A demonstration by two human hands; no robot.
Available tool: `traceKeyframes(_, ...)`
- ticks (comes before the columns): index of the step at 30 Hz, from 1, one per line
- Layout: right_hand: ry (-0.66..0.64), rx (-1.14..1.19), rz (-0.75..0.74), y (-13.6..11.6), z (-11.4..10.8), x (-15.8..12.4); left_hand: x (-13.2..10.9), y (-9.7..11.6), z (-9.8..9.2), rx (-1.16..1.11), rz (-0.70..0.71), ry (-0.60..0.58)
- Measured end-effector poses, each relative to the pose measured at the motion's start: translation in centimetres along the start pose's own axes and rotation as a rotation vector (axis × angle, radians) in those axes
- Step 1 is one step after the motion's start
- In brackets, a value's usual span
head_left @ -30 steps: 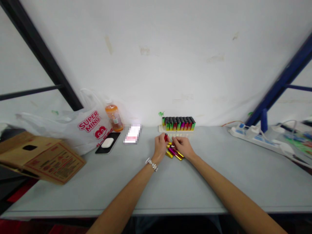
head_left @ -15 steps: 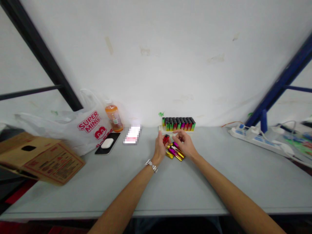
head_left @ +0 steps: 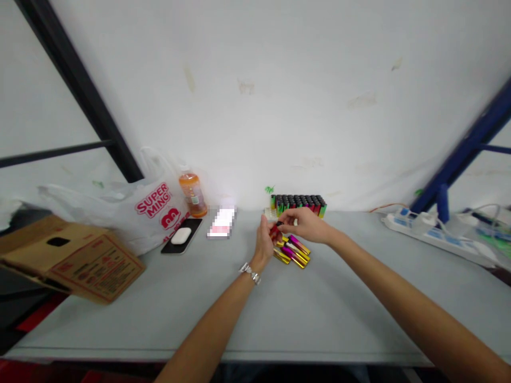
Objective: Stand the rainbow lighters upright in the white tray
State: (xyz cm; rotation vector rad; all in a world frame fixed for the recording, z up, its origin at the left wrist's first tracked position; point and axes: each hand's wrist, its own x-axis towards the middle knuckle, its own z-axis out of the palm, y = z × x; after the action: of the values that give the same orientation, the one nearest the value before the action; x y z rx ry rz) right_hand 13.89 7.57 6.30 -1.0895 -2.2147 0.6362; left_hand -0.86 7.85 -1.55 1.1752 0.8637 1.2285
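A small red lighter (head_left: 274,232) with a dark top is in the fingers of my left hand (head_left: 263,243), which wears a silver bracelet. From the right, my right hand (head_left: 305,224) pinches at the lighter's dark top; its fingertips partly hide it. Just below my hands, several shiny gold and purple metallic sleeves (head_left: 296,256) lie flat on the grey table. Behind them, rows of rainbow-coloured lighters (head_left: 299,203) with black tops stand upright in a pale tray (head_left: 269,214), partly covered by my right hand.
On the left are a cardboard box (head_left: 96,266), a white plastic bag (head_left: 120,207), an orange bottle (head_left: 194,194), a black phone (head_left: 170,247) bearing a white case (head_left: 181,235), and a blurred bright screen (head_left: 222,222). A power strip (head_left: 431,234) with cables lies right.
My right hand has moved up from beside the metallic sleeves to the top of the red lighter, uncovering more sleeves. The whole view has shifted slightly.
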Motion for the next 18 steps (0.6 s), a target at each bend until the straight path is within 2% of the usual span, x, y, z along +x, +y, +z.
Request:
traceKeyframes(4,-0.045,-0.071,0.003,-0.8,-2.1,2.5,0.3,1.0,-0.8,0.088,0.071,0.152)
traceKeyframes(7,-0.063,-0.162,0.012,-1.0,-3.6,5.0,1.3,0.8,-2.0,0.218,0.101,0.305)
traceKeyframes(9,-0.039,-0.274,0.036,-0.9,-4.4,6.9,2.0,0.3,-2.8,0.334,0.116,0.362)
traceKeyframes(11,-0.038,-0.45,0.073,-0.6,-4.8,8.6,2.4,-0.3,-3.5,0.428,0.109,0.368)
traceKeyframes(14,-0.096,-0.67,0.105,-0.1,-4.5,10.8,2.6,-1.0,-3.9,0.557,0.115,0.318)
traceKeyframes(18,-0.171,-0.783,0.157,0.4,-3.2,12.5,2.4,-1.6,-3.9,0.748,0.165,0.219)
